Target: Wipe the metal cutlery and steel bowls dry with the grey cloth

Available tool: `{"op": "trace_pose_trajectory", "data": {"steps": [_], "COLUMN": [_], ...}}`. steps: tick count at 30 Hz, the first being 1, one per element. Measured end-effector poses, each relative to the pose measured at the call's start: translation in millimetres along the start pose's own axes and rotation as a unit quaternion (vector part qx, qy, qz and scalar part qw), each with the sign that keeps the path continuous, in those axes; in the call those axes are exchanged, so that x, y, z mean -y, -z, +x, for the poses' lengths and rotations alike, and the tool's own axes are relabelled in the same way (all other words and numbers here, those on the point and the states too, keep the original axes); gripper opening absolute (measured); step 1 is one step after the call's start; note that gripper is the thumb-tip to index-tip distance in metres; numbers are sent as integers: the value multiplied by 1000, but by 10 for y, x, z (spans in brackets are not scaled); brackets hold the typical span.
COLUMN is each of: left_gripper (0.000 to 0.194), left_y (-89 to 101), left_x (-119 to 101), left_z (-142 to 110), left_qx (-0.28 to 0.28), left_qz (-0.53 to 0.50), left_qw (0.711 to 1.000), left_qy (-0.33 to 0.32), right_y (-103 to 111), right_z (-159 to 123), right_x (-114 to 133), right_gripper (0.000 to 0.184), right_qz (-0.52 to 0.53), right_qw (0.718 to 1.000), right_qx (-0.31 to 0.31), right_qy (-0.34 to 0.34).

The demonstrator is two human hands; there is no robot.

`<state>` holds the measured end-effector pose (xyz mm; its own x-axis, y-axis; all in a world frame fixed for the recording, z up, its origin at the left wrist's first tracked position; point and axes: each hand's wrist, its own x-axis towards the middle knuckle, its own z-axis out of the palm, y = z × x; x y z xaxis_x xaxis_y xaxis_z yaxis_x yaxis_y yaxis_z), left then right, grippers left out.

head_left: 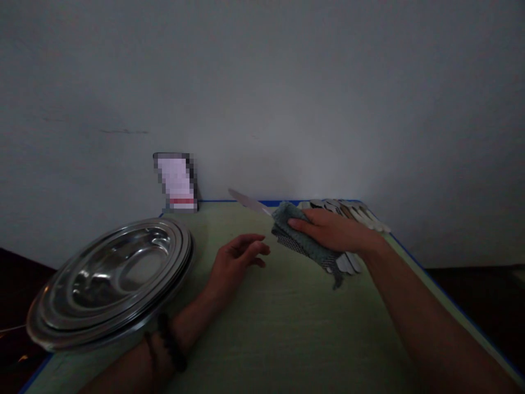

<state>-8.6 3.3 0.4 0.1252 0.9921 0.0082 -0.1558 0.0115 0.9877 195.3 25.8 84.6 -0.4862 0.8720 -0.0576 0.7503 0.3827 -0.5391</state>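
My right hand [328, 227] is closed around a grey-green cloth [301, 230], thumb on top. Out of the cloth, toward the far left, sticks the pale flat blade of a table knife [248, 201]; its handle is hidden in the folds. My left hand [238, 260] hovers beside the cloth over the table, fingers loosely bent and apart, with nothing in it. Behind and below my right hand lies a row of cutlery [348, 210], partly covered by the hand. More light-coloured cutlery ends [349, 264] show under my right wrist.
At the left stands a stack of shiny metal basins [118, 273], reaching over the table's edge. A phone [177, 183], its screen blurred, leans on the grey wall [262, 98] at the back. The green table [287, 328] has a blue rim.
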Motion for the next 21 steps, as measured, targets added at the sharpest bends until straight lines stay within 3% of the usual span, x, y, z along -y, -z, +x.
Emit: {"op": "trace_pose_trajectory", "data": {"steps": [3, 5, 7, 10, 14, 18, 21], "left_gripper": [19, 25, 30, 32, 33, 32, 36], "left_y": [-15, -3, 20, 56, 84, 83, 65], "left_x": [0, 31, 75, 124, 132, 118, 95], "left_z": [-15, 3, 33, 76, 100, 78, 40], "left_qx": [12, -6, -34, -75, -117, -82, -48], "left_qz": [44, 26, -22, -95, -104, -45, 63], "left_qw": [999, 999, 997, 988, 984, 991, 991], "left_qy": [-19, -42, -65, -91, -89, -94, -107], "right_y": [-185, -243, -235, -133, 2, -17, -96], "right_z": [115, 148, 138, 65, -33, -22, 32], "right_x": [63, 60, 25, -50, -112, -90, -49], "right_gripper": [40, 38, 34, 32, 35, 35, 33], "right_qz": [84, 122, 118, 71, 13, 4, 26], "right_qw": [993, 987, 990, 995, 992, 989, 987], "right_qx": [-82, -102, -68, 38, 120, 141, 150], "right_qy": [-10, -3, 28, 61, 36, 37, 60]}}
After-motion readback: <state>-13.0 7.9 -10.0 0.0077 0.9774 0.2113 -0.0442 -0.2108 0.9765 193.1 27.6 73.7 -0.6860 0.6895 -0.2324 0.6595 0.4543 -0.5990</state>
